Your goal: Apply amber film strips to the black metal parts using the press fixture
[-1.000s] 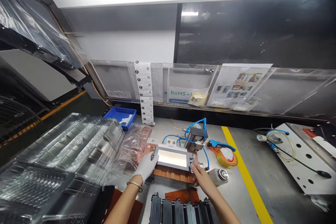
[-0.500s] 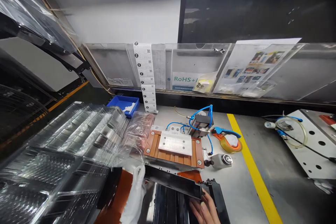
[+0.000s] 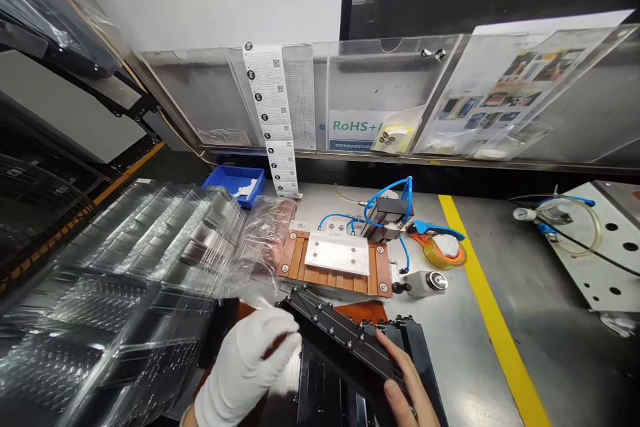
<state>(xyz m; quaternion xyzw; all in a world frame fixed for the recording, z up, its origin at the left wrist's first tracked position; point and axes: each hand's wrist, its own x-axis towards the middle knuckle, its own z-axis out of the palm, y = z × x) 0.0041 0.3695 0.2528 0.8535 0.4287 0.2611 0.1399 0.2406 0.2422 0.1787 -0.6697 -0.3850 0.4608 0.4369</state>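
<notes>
A long black plastic part point(image 3: 333, 327) with a row of small metal studs along its upper face is held tilted, its right end lower. My left hand point(image 3: 245, 353), in a white glove, has thumb and fingers curled together at the part's left end. My bare right hand point(image 3: 407, 387) grips its right end, thumb on the near side and fingers along the far edge. Beneath it lie more black plastic parts point(image 3: 415, 347), partly hidden. Just beyond is a brown fixture point(image 3: 295, 253) with a metal plate point(image 3: 337, 252) on top.
Clear plastic trays point(image 3: 125, 267) are stacked at left. A blue bin point(image 3: 235, 183) stands behind them. Right of the fixture are a tape roll point(image 3: 445, 250), a small bottle point(image 3: 427, 282) and a pneumatic cylinder with blue hoses point(image 3: 393, 213). A strip of labels point(image 3: 273, 120) hangs from the acrylic holder.
The black part has been turned over: its hollow side showed before, its studded face shows now. My left hand has rotated, bringing its back into view. The camera view has shifted slightly.
</notes>
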